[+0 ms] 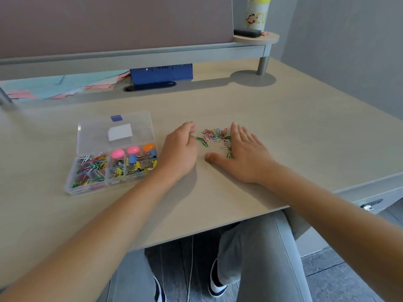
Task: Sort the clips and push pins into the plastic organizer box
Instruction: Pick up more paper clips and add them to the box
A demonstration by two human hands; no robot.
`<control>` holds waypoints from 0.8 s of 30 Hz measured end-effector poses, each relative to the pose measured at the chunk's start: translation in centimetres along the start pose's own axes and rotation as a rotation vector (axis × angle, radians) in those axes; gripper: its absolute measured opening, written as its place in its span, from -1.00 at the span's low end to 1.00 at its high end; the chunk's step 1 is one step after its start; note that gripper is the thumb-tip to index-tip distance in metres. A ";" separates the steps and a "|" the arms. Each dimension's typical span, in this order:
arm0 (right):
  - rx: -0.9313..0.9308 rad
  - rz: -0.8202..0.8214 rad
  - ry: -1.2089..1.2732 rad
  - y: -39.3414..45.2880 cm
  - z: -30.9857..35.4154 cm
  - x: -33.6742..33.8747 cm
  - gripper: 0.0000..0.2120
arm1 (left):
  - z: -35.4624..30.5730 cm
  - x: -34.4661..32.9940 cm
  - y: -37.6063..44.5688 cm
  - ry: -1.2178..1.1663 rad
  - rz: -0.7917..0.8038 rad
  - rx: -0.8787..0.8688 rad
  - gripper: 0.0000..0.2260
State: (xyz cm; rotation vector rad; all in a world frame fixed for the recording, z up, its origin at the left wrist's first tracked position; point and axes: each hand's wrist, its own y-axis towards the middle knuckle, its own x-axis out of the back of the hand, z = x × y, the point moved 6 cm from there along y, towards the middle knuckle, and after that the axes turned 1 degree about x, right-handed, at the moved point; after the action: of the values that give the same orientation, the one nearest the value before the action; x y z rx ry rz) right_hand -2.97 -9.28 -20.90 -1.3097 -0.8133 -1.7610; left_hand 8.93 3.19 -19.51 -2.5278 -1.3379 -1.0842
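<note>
A pale wooden desk [283, 131] carries everything. Toward its left edge lies the clear organizer box [113, 153], lid open, holding clips. Near the middle, the right hand [244, 153] rests flat with fingers spread, touching a pile of coloured paper clips [214, 136]. The left hand [181, 149], fingers curled, sits just beside the pile; whether it holds a clip cannot be told.

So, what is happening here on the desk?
A person is sorting small office items. Both hands flank a loose pile of paper clips on the desk: the left hand with curled fingers, the right hand flat and open. The open plastic box at the left already holds clips.
</note>
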 end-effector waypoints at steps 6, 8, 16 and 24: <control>0.072 -0.007 0.014 5.2 2.5 -0.3 -0.03 | 0.5 1.7 -0.2 -0.089 -0.153 0.048 -0.64; 0.133 -0.057 0.050 6.4 3.2 -0.2 -0.45 | 1.0 1.7 -0.2 -0.083 -0.147 0.075 -0.65; 0.378 -0.185 0.237 4.9 3.3 1.5 -0.82 | 1.3 1.7 -0.1 -0.067 -0.148 0.085 -0.68; 0.367 -0.229 0.290 1.2 1.0 2.0 -0.72 | 0.1 0.5 -0.5 0.193 -0.066 -0.033 -0.66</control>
State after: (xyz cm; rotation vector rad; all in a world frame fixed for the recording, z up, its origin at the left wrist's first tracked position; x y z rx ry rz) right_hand -1.75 -9.44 -18.61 -0.7250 -1.0865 -1.8138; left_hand 8.79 3.94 -19.41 -2.3441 -1.3696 -1.3352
